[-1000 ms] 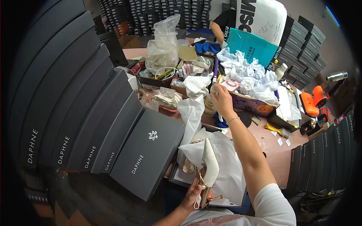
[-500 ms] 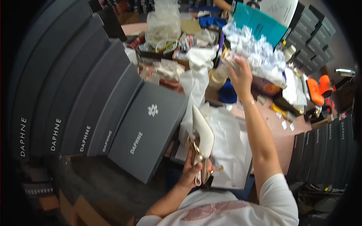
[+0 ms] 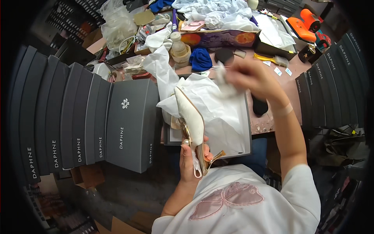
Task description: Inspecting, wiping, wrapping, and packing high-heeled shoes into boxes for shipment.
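The person's left hand (image 3: 191, 160) held a cream pointed shoe (image 3: 191, 124) with a thin gold heel (image 3: 213, 158). The fingers (image 3: 184, 154) were wrapped tight round the back part of the shoe, near the heel, so the toe stuck out toward 12 o'clock and the shoe's open side looked to be turned away from the camera. Held that way, the shoe stayed steady and the other hand was free. The right hand (image 3: 255, 78) was up at about 1 o'clock from the shoe, over the desk (image 3: 272, 117), and it looked blurred. It pinched a small wad of white tissue (image 3: 224, 78) between closed fingers, well apart from the shoe. Under both hands lay an open shoe box (image 3: 247, 128) lined with big sheets of white paper (image 3: 222, 113), close to the person's body, so a shoe could go straight down into it. At 9 o'clock a row of dark grey shoe boxes (image 3: 128, 121) stood side by side, easy to reach. Farther back, at 12 o'clock, a heap of crumpled white paper (image 3: 218, 13) sat in a purple carton (image 3: 222, 39), a good place to grab more stuffing. A blue cloth (image 3: 200, 59) and an orange tool (image 3: 302, 24) lay on the desk too, out of the way.
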`<action>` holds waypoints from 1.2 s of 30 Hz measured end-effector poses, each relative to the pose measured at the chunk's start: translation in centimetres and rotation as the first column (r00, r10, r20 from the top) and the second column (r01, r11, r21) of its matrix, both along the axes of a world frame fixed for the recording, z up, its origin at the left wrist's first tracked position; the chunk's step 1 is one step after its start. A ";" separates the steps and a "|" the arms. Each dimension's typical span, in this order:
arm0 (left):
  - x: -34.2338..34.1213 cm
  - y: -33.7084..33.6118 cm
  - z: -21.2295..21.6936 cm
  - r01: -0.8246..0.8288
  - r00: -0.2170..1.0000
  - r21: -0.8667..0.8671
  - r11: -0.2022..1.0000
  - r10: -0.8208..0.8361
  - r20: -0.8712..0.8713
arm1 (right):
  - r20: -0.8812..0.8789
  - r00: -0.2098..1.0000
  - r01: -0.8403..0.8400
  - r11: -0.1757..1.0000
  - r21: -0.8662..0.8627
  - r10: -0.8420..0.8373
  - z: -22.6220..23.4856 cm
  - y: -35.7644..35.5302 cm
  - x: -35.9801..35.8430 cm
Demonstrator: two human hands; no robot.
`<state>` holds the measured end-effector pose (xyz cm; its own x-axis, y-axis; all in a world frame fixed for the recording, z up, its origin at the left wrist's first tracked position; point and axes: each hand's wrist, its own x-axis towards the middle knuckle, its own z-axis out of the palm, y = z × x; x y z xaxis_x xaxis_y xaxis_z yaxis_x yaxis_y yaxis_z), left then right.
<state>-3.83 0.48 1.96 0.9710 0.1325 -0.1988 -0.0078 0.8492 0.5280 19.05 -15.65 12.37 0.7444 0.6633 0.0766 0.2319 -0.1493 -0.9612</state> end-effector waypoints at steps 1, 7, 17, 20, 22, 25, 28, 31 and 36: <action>-0.1 -0.4 -0.2 0.020 1.000 -0.022 1.000 -0.020 0.004 | 0.070 0.990 -0.112 0.988 -0.109 0.120 0.3 -3.4 -3.3; -0.1 -5.0 0.1 0.167 0.985 -0.068 0.984 -0.170 -0.039 | 0.233 0.956 0.172 0.983 0.057 -0.181 -3.3 -9.0 -18.9; -2.2 -7.3 -0.2 0.240 0.962 0.096 0.966 -0.224 -0.156 | 0.590 0.758 0.226 0.960 0.162 -0.278 -7.8 -6.1 -22.2; -2.4 -8.1 0.5 0.189 0.957 0.096 0.977 -0.162 -0.242 | 0.605 0.760 0.215 0.970 0.109 -0.237 -7.8 -6.3 -23.1; -1.9 -9.2 1.2 0.099 0.898 0.221 0.970 0.009 -0.440 | 0.661 0.700 0.269 0.957 0.106 -0.270 -7.7 -5.7 -21.1; -1.5 -10.0 3.2 -0.002 0.873 0.281 0.960 0.138 -0.467 | 0.610 0.744 0.262 0.959 0.108 -0.272 -8.0 -5.3 -21.6; -1.8 -6.2 0.3 0.256 0.966 -0.011 0.967 -0.256 0.022 | 0.615 0.758 0.183 0.976 0.120 -0.218 -7.4 -5.3 -23.2; -1.7 -8.0 1.6 0.062 0.953 0.109 0.992 -0.027 -0.301 | 0.704 0.675 0.268 0.962 0.047 -0.223 -6.9 -5.0 -21.7; -2.0 -4.6 -1.1 0.273 0.962 0.002 0.962 -0.273 0.012 | 0.706 0.693 0.151 0.987 0.051 -0.143 -7.1 -4.3 -23.4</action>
